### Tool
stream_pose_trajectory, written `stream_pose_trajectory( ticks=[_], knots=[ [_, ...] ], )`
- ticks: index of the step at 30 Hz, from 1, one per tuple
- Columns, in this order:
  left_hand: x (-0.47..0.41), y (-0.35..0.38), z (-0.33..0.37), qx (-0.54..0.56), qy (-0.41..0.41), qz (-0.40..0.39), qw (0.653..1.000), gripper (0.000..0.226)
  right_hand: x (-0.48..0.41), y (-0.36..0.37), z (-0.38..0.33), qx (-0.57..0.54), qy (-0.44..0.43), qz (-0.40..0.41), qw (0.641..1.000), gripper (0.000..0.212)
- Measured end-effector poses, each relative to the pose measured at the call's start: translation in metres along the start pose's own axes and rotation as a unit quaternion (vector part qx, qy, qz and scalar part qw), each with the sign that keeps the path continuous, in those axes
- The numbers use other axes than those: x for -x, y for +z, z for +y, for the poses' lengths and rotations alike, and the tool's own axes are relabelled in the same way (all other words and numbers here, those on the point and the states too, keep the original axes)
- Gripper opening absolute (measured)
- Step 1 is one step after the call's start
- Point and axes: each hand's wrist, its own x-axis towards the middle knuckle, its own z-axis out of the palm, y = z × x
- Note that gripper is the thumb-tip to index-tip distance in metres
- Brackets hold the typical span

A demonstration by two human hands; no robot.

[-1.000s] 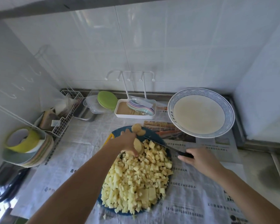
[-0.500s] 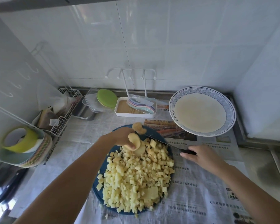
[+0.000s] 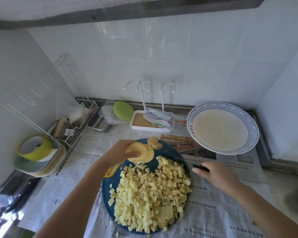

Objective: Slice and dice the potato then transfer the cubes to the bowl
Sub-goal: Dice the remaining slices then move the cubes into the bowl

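Potato cubes [image 3: 151, 189] heap the cutting board [image 3: 105, 189] and the bowl [image 3: 248, 124] has none, while the left hand [image 3: 118, 152] pinches the remaining slices [image 3: 145, 152] in its fingers and the right hand's [image 3: 215, 176] fingers apparently curl round the knife [image 3: 200, 168].

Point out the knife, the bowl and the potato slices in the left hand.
knife [image 3: 200, 167], head view, on its black handle.
bowl [image 3: 253, 133], head view, on its blue patterned rim.
potato slices [image 3: 148, 153], head view, on a cut face.
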Motion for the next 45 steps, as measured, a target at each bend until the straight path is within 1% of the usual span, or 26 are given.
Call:
stream_pose_trajectory(
  ticks=[1,2,4,5,7,9,10,11,14,16,18,20,21,23,24,27,28,30,33,36,37,39,41,42,45],
  knots=[
    [0.004,0.001,-0.002,0.036,-0.015,0.007,0.999,0.028,0.001,-0.001,-0.003,-0.013,0.012,0.019,1.000,0.050],
    [0.008,0.003,-0.004,0.095,-0.036,0.011,0.995,0.029,0.002,-0.002,-0.006,-0.028,0.020,0.034,0.999,0.052],
    [0.014,0.008,-0.010,0.224,-0.082,0.008,0.971,0.034,0.005,-0.005,-0.014,-0.040,0.024,0.042,0.998,0.055],
    [0.017,0.011,-0.013,0.270,-0.102,0.002,0.957,0.036,0.006,-0.005,-0.021,-0.040,0.025,0.040,0.998,0.054],
    [0.023,0.016,-0.015,0.351,-0.123,-0.033,0.928,0.042,0.008,-0.004,-0.037,-0.063,0.031,0.036,0.997,0.049],
    [0.026,0.021,-0.018,0.403,-0.122,-0.075,0.904,0.060,0.008,-0.002,-0.060,-0.111,0.036,0.044,0.992,0.047],
    [0.028,0.023,-0.018,0.412,-0.115,-0.090,0.899,0.065,0.006,-0.001,-0.072,-0.123,0.034,0.056,0.990,0.049],
    [0.030,0.025,-0.017,0.410,-0.106,-0.101,0.900,0.066,0.003,0.001,-0.084,-0.127,0.031,0.070,0.989,0.053],
    [0.033,0.026,-0.012,0.361,-0.077,-0.115,0.922,0.060,-0.011,0.006,-0.114,-0.139,0.037,0.106,0.984,0.065],
    [0.036,0.024,-0.009,0.340,-0.058,-0.111,0.932,0.051,-0.019,0.009,-0.129,-0.137,0.039,0.106,0.984,0.065],
    [0.039,0.023,-0.007,0.343,-0.047,-0.104,0.932,0.046,-0.024,0.013,-0.135,-0.122,0.036,0.103,0.987,0.059],
    [0.043,0.019,-0.008,0.368,-0.051,-0.094,0.924,0.046,-0.025,0.018,-0.133,-0.119,0.035,0.095,0.988,0.054],
    [0.045,0.018,-0.009,0.384,-0.053,-0.088,0.917,0.050,-0.025,0.021,-0.130,-0.123,0.038,0.088,0.988,0.053],
    [0.048,0.016,-0.015,0.423,-0.063,-0.072,0.901,0.067,-0.024,0.027,-0.124,-0.133,0.050,0.076,0.987,0.050],
    [0.050,0.015,-0.017,0.442,-0.070,-0.065,0.892,0.070,-0.023,0.029,-0.122,-0.140,0.054,0.077,0.986,0.050],
    [0.054,0.017,-0.019,0.480,-0.086,-0.053,0.871,0.051,-0.020,0.033,-0.123,-0.194,0.037,0.110,0.974,0.051],
    [0.055,0.017,-0.019,0.482,-0.091,-0.053,0.870,0.048,-0.019,0.032,-0.126,-0.219,0.026,0.121,0.968,0.052],
    [0.057,0.018,-0.020,0.476,-0.091,-0.058,0.873,0.048,-0.021,0.028,-0.135,-0.255,0.010,0.134,0.958,0.047],
    [0.060,0.016,-0.016,0.490,-0.081,-0.054,0.866,0.041,-0.029,0.022,-0.145,-0.288,0.017,0.107,0.951,0.031],
    [0.059,0.016,-0.013,0.543,-0.082,-0.040,0.835,0.038,-0.033,0.021,-0.147,-0.337,0.030,0.069,0.939,0.020],
    [0.058,0.018,-0.010,0.559,-0.093,-0.039,0.823,0.038,-0.033,0.021,-0.148,-0.360,0.032,0.062,0.930,0.017],
    [0.055,0.022,-0.006,0.570,-0.117,-0.041,0.812,0.041,-0.034,0.021,-0.151,-0.402,0.038,0.055,0.913,0.014],
    [0.052,0.028,-0.001,0.564,-0.133,-0.051,0.814,0.036,-0.037,0.020,-0.153,-0.419,0.044,0.061,0.905,0.012],
    [0.052,0.030,0.001,0.547,-0.137,-0.060,0.823,0.033,-0.039,0.019,-0.153,-0.416,0.042,0.067,0.906,0.012],
    [0.049,0.030,0.003,0.456,-0.133,-0.087,0.876,0.042,-0.043,0.017,-0.150,-0.407,0.043,0.077,0.909,0.012]
  ],
)
